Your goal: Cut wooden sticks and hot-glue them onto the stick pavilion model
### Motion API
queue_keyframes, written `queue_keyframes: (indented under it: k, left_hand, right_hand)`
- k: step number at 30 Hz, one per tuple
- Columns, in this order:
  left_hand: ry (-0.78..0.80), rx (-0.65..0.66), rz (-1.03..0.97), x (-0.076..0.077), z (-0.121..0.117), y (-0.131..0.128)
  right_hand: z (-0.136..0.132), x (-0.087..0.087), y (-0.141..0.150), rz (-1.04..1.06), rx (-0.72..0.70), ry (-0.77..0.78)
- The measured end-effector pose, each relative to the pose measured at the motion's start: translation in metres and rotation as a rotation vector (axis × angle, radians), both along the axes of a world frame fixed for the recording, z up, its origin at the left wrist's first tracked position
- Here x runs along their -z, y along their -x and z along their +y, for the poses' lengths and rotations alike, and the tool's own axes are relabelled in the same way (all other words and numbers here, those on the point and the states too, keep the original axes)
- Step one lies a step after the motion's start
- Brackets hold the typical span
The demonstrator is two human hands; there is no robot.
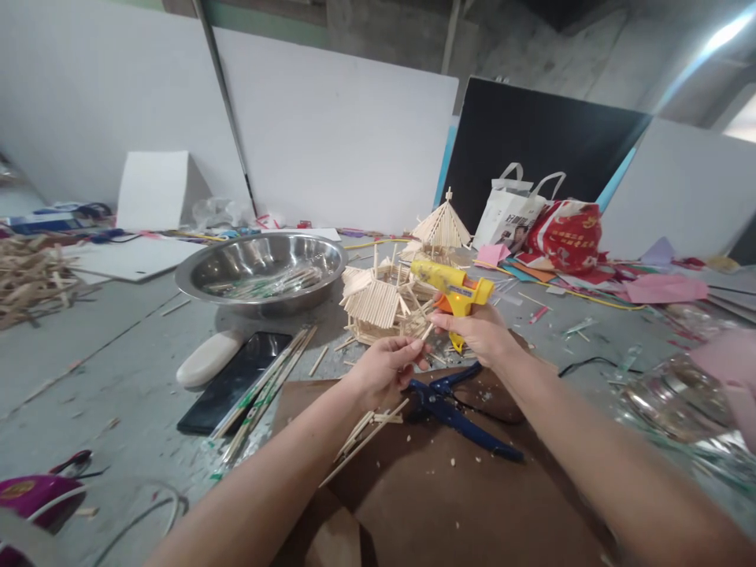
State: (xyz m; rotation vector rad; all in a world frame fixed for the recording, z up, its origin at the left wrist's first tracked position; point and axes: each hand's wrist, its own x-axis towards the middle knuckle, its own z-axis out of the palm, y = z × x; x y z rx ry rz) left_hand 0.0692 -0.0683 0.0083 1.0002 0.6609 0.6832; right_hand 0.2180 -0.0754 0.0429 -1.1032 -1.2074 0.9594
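My right hand (481, 331) is wrapped around the handle of a yellow hot glue gun (452, 283), its nozzle pointing left. My left hand (387, 368) is closed in a pinch just below, and a short wooden stick (429, 329) shows at its fingertips. Right behind both hands stands a small pavilion model (375, 303) built of wooden sticks, with a slatted roof; the glue gun partly hides it. Under my left hand lie several loose sticks (369, 433) and a blue-handled cutter (454, 413) on a brown board (425, 504).
A metal basin (263, 272) with packaged sticks stands at the back left. Nearer lie a phone (236, 386), a white oval case (209, 358) and bundled sticks (268, 394). Another pointed stick roof (446, 224), bags (564, 232) and coloured paper (665, 289) are farther back.
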Motion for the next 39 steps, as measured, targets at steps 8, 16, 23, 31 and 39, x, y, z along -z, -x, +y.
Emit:
queue_keyframes:
  k: [8, 16, 23, 31, 39]
  left_hand:
    - [0.138, -0.222, -0.131, 0.025, 0.015, -0.003]
    - [0.229, -0.304, -0.183, 0.034, 0.030, -0.004]
    - [0.241, -0.357, -0.158, 0.035, 0.034, -0.004]
    - [0.198, -0.302, -0.136, 0.038, 0.041, 0.000]
    - [0.226, -0.273, -0.146, 0.035, 0.042, 0.001]
  right_hand:
    - [0.014, 0.001, 0.001, -0.031, 0.089, -0.043]
    - [0.018, 0.010, -0.012, -0.031, 0.088, -0.054]
    - [0.016, 0.014, -0.015, -0.006, 0.090, -0.042]
    - [0.013, 0.014, -0.015, 0.003, 0.107, -0.016]
    - [0.014, 0.015, -0.015, -0.004, 0.103, -0.017]
